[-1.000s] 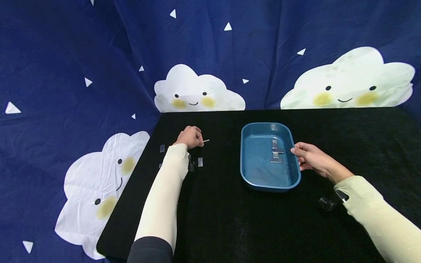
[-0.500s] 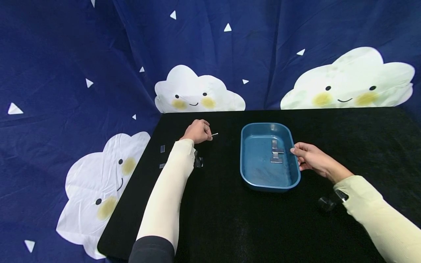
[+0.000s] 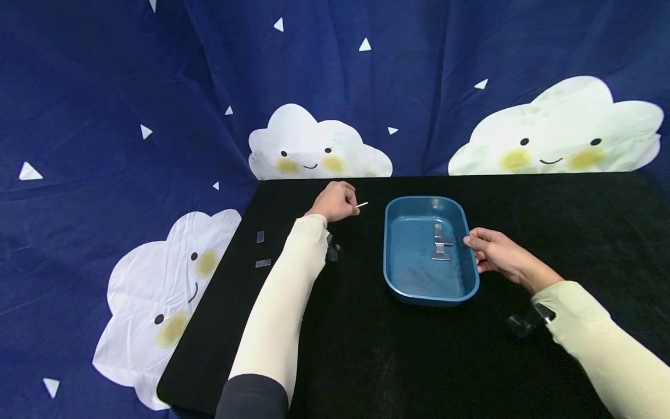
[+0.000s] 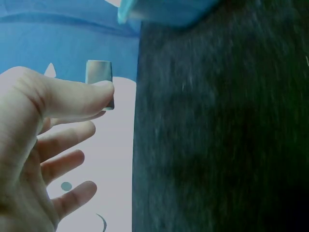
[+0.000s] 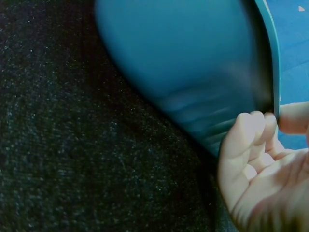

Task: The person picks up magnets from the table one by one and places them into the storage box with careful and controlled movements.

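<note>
My left hand (image 3: 337,202) is raised over the far part of the table, left of the blue tray. Between thumb and forefinger it pinches a small silvery metal block (image 4: 99,72), seen nearly edge-on in the head view; the other fingers are loosely bent. With my right hand (image 3: 494,253) I grip the right rim of the blue plastic tray (image 3: 392,262), thumb over the rim and fingers against the outer wall. Inside the tray, towards its right side, several like metal blocks (image 3: 441,241) lie touching one another.
On the table's left part lie a flat metal block (image 3: 260,237) and, nearer, another block (image 3: 263,263). The black table (image 3: 366,349) ends at the back against a blue curtain (image 3: 335,70) with clouds.
My left hand has moved right and away from me with the metal block, towards the tray. The right hand and the tray have stayed in place.
</note>
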`<action>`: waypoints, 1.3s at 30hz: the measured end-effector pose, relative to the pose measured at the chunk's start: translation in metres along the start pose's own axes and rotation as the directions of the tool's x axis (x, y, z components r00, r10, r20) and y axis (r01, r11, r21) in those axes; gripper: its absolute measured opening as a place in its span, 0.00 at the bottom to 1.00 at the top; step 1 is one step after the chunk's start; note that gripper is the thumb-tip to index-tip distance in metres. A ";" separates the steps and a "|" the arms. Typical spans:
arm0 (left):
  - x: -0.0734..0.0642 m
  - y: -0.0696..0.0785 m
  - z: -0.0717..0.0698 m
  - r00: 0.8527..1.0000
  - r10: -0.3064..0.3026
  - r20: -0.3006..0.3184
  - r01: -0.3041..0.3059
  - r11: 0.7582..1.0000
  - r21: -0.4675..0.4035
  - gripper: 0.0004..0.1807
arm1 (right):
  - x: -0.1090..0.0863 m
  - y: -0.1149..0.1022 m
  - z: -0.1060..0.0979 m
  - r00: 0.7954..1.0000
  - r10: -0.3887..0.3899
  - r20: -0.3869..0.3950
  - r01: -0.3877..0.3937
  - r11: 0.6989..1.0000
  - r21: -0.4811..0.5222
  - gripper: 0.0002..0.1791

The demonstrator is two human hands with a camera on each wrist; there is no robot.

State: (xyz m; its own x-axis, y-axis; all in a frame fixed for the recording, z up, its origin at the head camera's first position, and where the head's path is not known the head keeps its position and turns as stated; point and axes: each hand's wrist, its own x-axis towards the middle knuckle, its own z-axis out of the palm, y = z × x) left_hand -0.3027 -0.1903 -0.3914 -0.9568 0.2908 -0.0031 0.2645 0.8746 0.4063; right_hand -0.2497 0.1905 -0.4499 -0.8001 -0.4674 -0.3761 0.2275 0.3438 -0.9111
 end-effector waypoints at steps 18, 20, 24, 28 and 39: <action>0.013 0.030 0.014 0.999 0.041 -0.033 -0.041 0.999 -0.024 0.07 | 0.003 0.000 0.000 1.000 0.002 0.005 -0.002 1.000 0.009 0.12; 0.013 0.032 0.014 0.998 0.056 -0.039 -0.057 0.998 -0.034 0.07 | 0.002 0.000 0.000 1.000 -0.001 0.007 0.001 1.000 0.009 0.12; 0.013 0.036 0.012 0.997 0.067 -0.050 -0.069 0.997 -0.044 0.06 | 0.002 -0.001 -0.001 1.000 -0.012 0.009 0.012 1.000 0.012 0.12; 0.014 0.041 0.009 0.994 0.085 -0.071 -0.088 0.995 -0.048 0.06 | 0.002 0.000 -0.003 1.000 -0.020 0.010 0.020 1.000 0.012 0.13; 0.019 0.066 0.007 0.986 0.148 -0.076 -0.152 0.987 -0.048 0.07 | 0.000 0.001 0.000 1.000 -0.007 0.001 0.007 1.000 0.001 0.13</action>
State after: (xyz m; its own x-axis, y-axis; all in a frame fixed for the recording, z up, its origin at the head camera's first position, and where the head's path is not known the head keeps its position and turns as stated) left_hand -0.3026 -0.1240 -0.3709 -0.9136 0.3865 0.1266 0.4005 0.8007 0.4456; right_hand -0.2495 0.1909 -0.4504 -0.8010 -0.4710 -0.3695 0.2223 0.3391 -0.9141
